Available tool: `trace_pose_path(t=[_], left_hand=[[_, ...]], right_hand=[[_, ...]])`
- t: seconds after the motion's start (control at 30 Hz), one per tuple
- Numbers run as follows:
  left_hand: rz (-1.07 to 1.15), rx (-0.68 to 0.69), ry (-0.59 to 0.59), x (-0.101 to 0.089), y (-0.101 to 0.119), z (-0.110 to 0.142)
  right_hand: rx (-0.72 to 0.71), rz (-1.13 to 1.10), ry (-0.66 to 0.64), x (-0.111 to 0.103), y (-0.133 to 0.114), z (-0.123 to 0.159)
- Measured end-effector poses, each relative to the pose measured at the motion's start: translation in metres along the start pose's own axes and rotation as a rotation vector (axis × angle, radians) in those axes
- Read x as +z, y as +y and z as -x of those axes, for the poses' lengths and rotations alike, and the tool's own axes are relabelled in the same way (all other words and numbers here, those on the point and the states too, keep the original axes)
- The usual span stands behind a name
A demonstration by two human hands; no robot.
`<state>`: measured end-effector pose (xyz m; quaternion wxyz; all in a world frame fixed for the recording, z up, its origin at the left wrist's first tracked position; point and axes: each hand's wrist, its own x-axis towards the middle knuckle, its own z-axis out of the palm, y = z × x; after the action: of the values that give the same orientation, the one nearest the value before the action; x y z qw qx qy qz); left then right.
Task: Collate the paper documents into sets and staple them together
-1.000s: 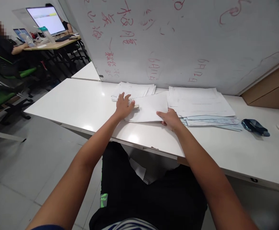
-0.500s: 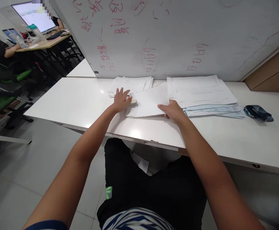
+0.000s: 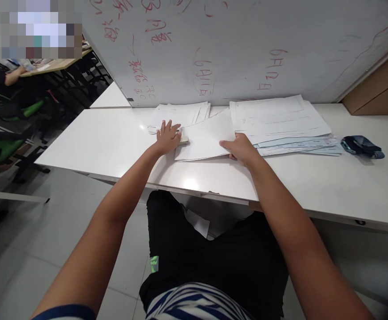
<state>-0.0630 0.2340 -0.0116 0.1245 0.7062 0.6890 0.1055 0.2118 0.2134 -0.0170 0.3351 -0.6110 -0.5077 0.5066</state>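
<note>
My right hand (image 3: 242, 149) pinches the right edge of a thin stack of white paper (image 3: 205, 135), thumb on top. The stack's left end meets a small cream-coloured device (image 3: 184, 141), which looks like a stapler. My left hand (image 3: 168, 138) lies over that device with its fingers spread, palm down, and covers most of it. Behind the left hand is a pile of printed sheets (image 3: 184, 113). To the right of the held stack lies a larger pile of papers (image 3: 277, 118), with bluish sheets (image 3: 297, 146) along its near edge.
The white desk (image 3: 114, 142) stands against a whiteboard (image 3: 240, 44) with red handwriting. A dark blue object (image 3: 362, 146) lies on the right, with a cardboard box (image 3: 377, 91) behind it. At the far left, a person's arm (image 3: 14, 76) rests at another table.
The view has shifted slightly. Both hands keep nearly the same places on the paper and the cream device.
</note>
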Motion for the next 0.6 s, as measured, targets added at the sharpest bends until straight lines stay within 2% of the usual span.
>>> trace_pose_path(t=[0.07,0.27,0.6], left_hand=[[-0.018,0.016,0.012,0.002,0.003,0.004],[-0.05,0.146,0.15,0.008,0.01,0.016],[-0.02,0.161,0.109,0.008,0.005,0.01]], right_hand=[[-0.003,0.014,-0.012,0.0,-0.001,0.001],[-0.019,0.028,0.017,0.001,0.003,-0.002],[-0.04,-0.013,0.014,0.001,0.011,-0.007]])
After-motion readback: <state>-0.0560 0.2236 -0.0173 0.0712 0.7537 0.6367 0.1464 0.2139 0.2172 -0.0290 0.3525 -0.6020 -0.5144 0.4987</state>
